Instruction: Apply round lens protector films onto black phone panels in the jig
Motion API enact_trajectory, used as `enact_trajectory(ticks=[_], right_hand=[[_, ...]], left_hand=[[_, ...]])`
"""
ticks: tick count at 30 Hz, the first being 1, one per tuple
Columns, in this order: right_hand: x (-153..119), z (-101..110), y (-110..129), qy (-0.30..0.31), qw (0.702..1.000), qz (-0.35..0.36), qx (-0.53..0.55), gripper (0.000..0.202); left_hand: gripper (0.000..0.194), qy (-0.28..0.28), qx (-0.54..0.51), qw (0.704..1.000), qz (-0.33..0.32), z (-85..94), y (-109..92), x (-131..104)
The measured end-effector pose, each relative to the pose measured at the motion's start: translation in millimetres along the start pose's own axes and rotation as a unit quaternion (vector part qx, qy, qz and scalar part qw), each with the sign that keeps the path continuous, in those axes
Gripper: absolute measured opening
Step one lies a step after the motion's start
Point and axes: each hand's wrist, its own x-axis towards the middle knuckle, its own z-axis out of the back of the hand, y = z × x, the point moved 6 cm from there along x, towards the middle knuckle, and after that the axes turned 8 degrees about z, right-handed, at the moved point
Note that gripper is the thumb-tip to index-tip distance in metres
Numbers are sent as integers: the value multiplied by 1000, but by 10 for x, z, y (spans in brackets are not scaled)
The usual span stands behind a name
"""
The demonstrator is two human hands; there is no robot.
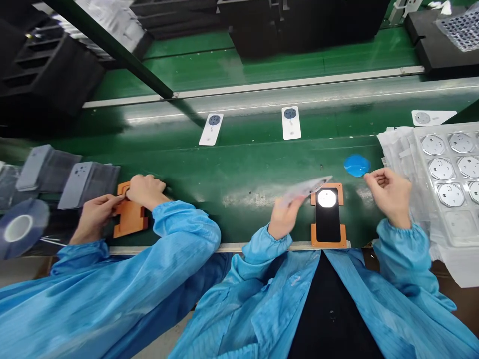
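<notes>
My left hand is closed on a thin, pale phone-shaped panel with dark holes at its far end, held tilted. That end hangs beside an orange fixture, whose upper left corner it partly covers. In the fixture lies a black phone-shaped plate with a bright white round-cornered piece near its top. Off to the right, my right hand pinches the edge of a round blue film.
A clear tray of round metallic parts stands at right on white sheets. White phone-shaped cards lie on the green belt. At left, a co-worker's hands work over another orange fixture, near a tape roll.
</notes>
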Motion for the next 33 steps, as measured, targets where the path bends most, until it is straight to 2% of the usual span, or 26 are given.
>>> enact_trajectory(ticks=[1, 3, 5, 7, 9, 14, 19, 23, 28, 33], right_hand=[[-89, 12, 222, 35, 999, 36, 21, 15], [-300, -27, 613, 115, 983, 134, 58, 28], [-524, -109, 813, 168, 960, 214, 60, 38], [-695, -207, 802, 184, 953, 238, 26, 45], [-803, -299, 704, 189, 952, 241, -8, 45], [-845, -392, 581, 198, 944, 260, -33, 45], [-781, -396, 585, 216, 933, 282, -59, 44], [-790, -463, 554, 237, 919, 304, -78, 41], [-868, -661, 497, 293, 907, 288, -96, 56], [-921, -741, 494, 306, 908, 266, -106, 74]], left_hand=[[39, 59, 73, 994, -49, -98, -71, -57], [36, 157, 198, 957, -139, -283, -133, -167], [38, 193, 285, 918, -199, -399, -90, -223], [39, 197, 331, 894, -230, -464, 8, -229], [40, 196, 351, 882, -246, -501, 108, -224], [44, 190, 402, 853, -273, -527, 246, -239], [42, 180, 532, 770, -303, -565, 335, -225], [37, 163, 589, 730, -308, -575, 383, -171], [37, 140, 610, 723, -292, -580, 423, -152], [39, 165, 603, 736, -259, -600, 490, -154]])
